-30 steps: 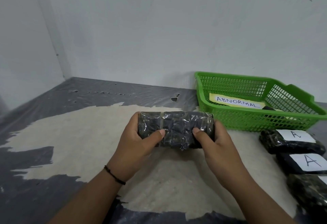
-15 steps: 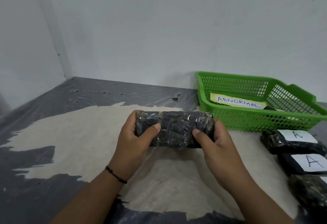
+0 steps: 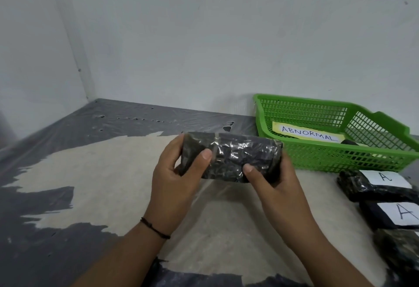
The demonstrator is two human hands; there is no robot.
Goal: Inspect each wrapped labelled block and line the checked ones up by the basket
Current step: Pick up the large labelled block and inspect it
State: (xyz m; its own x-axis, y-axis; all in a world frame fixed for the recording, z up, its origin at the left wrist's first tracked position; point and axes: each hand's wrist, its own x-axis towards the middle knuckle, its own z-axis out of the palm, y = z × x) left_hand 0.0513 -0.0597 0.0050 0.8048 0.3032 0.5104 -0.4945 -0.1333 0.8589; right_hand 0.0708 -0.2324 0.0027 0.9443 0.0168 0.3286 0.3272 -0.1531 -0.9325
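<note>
White walls meet in a corner at back left; the work surface (image 3: 108, 173) is worn, pale in the middle with dark grey film around the edges, glossy and pitted near the wall.

Both hands are up over the centre of the surface with one wrapped block (image 3: 231, 156) between them, held clear of the surface, long axis left to right. Left hand (image 3: 174, 182): thumb pressed on the near face, fingers curled round the left end and behind. Thin dark cord on that wrist (image 3: 154, 230). Right hand (image 3: 274, 187): thumb on the near face low down, fingers wrapped behind the right end, mostly hidden. Both are clamped on the block, not loose. The face toward the camera is crinkled clear wrap over dark material; no label on the side that shows.

Counts:
- Green basket (image 3: 340, 159): one, at back right against the wall, just beyond the held block. Paper sign in it reads "ABNORMAL" (image 3: 308, 133); a dark item shows beside the sign, can't tell what.
- Blocks in a column in front of the basket, right edge: three. Nearest the basket (image 3: 362, 187) has a white "A" label, the second (image 3: 385, 216) also "A", the third (image 3: 399, 255) is cut off by the frame and its label can't be read.
- Blocks in hand: one.
</note>
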